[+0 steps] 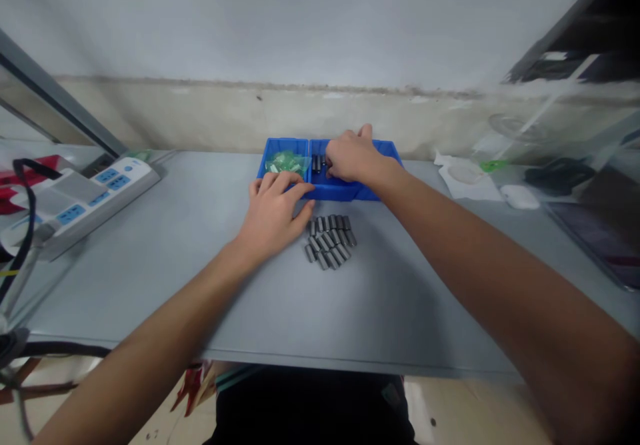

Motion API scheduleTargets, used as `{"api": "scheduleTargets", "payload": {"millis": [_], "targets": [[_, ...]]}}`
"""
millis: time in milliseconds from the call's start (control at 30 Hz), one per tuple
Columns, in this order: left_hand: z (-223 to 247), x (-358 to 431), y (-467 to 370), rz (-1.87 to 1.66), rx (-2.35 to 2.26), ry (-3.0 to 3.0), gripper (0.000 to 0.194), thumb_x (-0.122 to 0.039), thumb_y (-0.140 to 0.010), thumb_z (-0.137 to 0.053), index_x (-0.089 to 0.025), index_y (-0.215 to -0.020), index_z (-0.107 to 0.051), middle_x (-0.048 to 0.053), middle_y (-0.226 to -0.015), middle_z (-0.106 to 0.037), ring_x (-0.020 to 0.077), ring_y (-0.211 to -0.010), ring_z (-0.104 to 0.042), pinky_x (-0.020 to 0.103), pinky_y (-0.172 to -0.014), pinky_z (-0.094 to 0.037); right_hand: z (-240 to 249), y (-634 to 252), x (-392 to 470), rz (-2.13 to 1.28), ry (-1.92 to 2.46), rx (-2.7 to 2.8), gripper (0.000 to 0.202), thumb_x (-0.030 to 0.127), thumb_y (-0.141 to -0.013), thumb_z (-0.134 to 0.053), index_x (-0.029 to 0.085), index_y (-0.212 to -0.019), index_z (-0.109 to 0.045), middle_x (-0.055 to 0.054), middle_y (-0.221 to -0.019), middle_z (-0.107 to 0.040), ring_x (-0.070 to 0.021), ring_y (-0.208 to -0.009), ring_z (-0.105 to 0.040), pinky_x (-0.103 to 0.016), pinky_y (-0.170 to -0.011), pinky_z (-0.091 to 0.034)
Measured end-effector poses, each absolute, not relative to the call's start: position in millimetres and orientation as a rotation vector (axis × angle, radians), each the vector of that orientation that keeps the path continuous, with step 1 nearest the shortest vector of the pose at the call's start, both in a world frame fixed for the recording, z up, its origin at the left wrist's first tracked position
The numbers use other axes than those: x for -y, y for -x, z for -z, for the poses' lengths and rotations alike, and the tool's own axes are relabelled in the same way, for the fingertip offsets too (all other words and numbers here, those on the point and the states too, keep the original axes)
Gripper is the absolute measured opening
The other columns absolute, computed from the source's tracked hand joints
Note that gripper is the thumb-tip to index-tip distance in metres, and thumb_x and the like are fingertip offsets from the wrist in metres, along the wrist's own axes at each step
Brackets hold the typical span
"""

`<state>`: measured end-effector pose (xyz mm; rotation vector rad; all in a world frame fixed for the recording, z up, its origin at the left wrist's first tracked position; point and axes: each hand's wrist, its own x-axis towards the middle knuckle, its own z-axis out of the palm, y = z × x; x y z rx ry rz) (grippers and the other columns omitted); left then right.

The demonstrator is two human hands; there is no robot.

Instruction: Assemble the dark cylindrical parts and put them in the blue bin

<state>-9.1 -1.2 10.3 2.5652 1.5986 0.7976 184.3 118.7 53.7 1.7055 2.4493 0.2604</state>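
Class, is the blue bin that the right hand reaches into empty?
Not empty: dark cylinders show inside the blue bin, beside the right hand.

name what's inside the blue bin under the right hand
Dark metal cylinders show at left in the blue bin; anything beneath the right hand is covered and can't be seen.

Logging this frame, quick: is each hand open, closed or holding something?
Left hand: open, fingers at the left blue bin, nothing visibly held.
Right hand: curled over the neighbouring blue bin; fingertips hidden, grip cannot be told.
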Motion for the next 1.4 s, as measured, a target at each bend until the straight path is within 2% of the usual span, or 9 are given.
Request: {"api": "scheduleTargets", "payload": {"millis": [500,600,733,833,900,967,1067,1200,1400], "targets": [[-4.2,-0.7,8.5,-0.910,-1.555,-2.573,0.027,-0.036,-0.106,-0.068,-0.026,-0.127,-0.082,0.011,-0.137,-0.076,0.0376,-0.130,-0.062,0.058,-0.110,-0.045,-43.8,-185.2,-131.9,-0.186,-1.841,-2.516,0.022,0.026,-0.090,-0.087,0.016,-0.109,-0.085,-0.018,-0.111,-0.083,-0.0440,-0.118,-0.074,-0.073,-0.115,-0.038],[-3.8,-1.2,9.5,-0.954,-1.529,-2.584,0.026,-0.038,-0.105,-0.068,-0.026,-0.124,-0.081,0.012,-0.136,-0.075,0.0382,-0.131,-0.061,0.058,-0.111,-0.046,-44.8,-186.6,-134.2,-0.135,-1.866,-2.487,0.018,0.031,-0.088,-0.091,0.018,-0.099,-0.085,-0.017,-0.105,-0.082,-0.0427,-0.116,-0.073,-0.070,-0.114,-0.037],[-10.7,-0.6,12.9,-1.057,-1.223,-2.683,0.030,-0.043,-0.106,-0.068,-0.024,-0.125,-0.080,0.012,-0.132,-0.075,0.0350,-0.126,-0.066,0.054,-0.111,-0.050,-57.7,-193.6,-123.1,-0.121,-1.928,-2.653,0.014,0.038,-0.094,-0.085,0.025,-0.092,-0.085,-0.013,-0.097,-0.083,-0.0390,-0.111,-0.072,-0.066,-0.112,-0.038],[-18.4,3.1,13.8,-0.968,-0.849,-2.721,0.032,-0.042,-0.109,-0.062,-0.022,-0.126,-0.079,0.010,-0.119,-0.078,0.0277,-0.110,-0.073,0.044,-0.102,-0.056,-70.5,-201.8,-92.3,-0.129,-1.913,-3.009,0.016,0.038,-0.102,-0.073,0.027,-0.103,-0.085,-0.009,-0.104,-0.085,-0.0328,-0.107,-0.071,-0.056,-0.109,-0.043],[-22.3,7.8,12.8,-0.794,-0.779,-2.710,0.030,-0.043,-0.107,-0.064,-0.021,-0.120,-0.080,0.008,-0.109,-0.079,0.0249,-0.100,-0.074,0.038,-0.089,-0.056,-71.6,-208.1,-62.6,-0.061,-1.845,-3.180,0.014,0.032,-0.102,-0.071,0.025,-0.100,-0.083,-0.006,-0.098,-0.084,-0.0256,-0.093,-0.070,-0.047,-0.101,-0.047],[-25.1,13.5,10.8,-0.616,-0.789,-2.697,0.026,-0.046,-0.101,-0.070,-0.021,-0.100,-0.078,0.004,-0.096,-0.078,0.0216,-0.085,-0.071,0.035,-0.073,-0.049,-63.1,-214.6,-31.9,0.044,-1.805,-3.277,0.018,0.027,-0.102,-0.065,0.025,-0.101,-0.083,-0.003,-0.087,-0.079,-0.0208,-0.079,-0.067,-0.040,-0.086,-0.048],[-27.5,21.3,6.3,-0.413,-0.794,-2.683,0.034,-0.047,-0.089,-0.079,-0.022,-0.074,-0.062,0.000,-0.076,-0.070,0.0155,-0.065,-0.058,0.032,-0.058,-0.033,-38.4,-222.9,2.5,0.150,-1.731,-3.345,0.018,0.029,-0.099,-0.064,0.024,-0.096,-0.082,0.000,-0.068,-0.068,-0.0167,-0.063,-0.058,-0.036,-0.070,-0.041],[-28.4,25.2,1.4,-0.262,-0.845,-2.714,0.043,-0.048,-0.084,-0.082,-0.022,-0.066,-0.052,-0.001,-0.070,-0.066,0.0149,-0.060,-0.052,0.032,-0.056,-0.025,-17.5,-227.2,17.3,0.192,-1.623,-3.307,0.019,0.028,-0.095,-0.063,0.025,-0.092,-0.082,0.003,-0.059,-0.058,-0.0151,-0.058,-0.052,-0.034,-0.066,-0.036],[-25.8,19.1,7.2,-0.148,-0.957,-2.687,0.036,-0.045,-0.086,-0.080,-0.023,-0.068,-0.057,-0.001,-0.069,-0.067,0.0159,-0.058,-0.052,0.034,-0.058,-0.028,-24.5,-227.0,17.2,0.162,-1.637,-3.291,0.026,0.035,-0.104,-0.057,0.029,-0.099,-0.082,0.001,-0.061,-0.060,-0.0186,-0.062,-0.056,-0.037,-0.068,-0.039]]}}
